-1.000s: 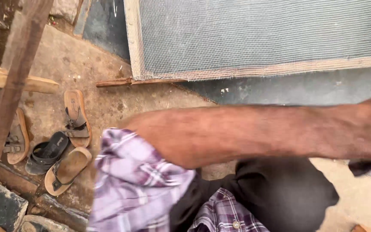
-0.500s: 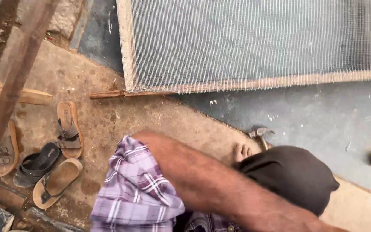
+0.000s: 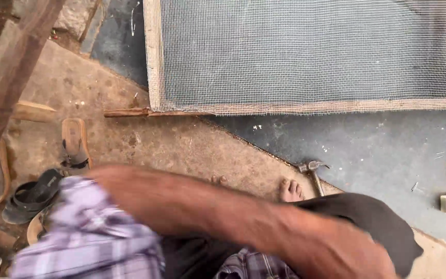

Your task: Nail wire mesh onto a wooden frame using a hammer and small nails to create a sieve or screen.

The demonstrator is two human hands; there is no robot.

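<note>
The left arm sweeps blurred across the lap, hand at the dark knee; fingers' grasp cannot be told; hammer lies on the floor just beyond, beside the toes.

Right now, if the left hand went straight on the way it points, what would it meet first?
Probably the dark-trousered knee, just beyond the blurred left hand toward the lower right; depth is unclear.

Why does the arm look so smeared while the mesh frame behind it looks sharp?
In the head view, the forearm and plaid sleeve are streaked by motion blur, close to the lens; the wire-mesh frame, hammer and sandals stay crisp. Light is soft and even daylight, without hard shadows or glare. Neither hand shows clearly.
</note>
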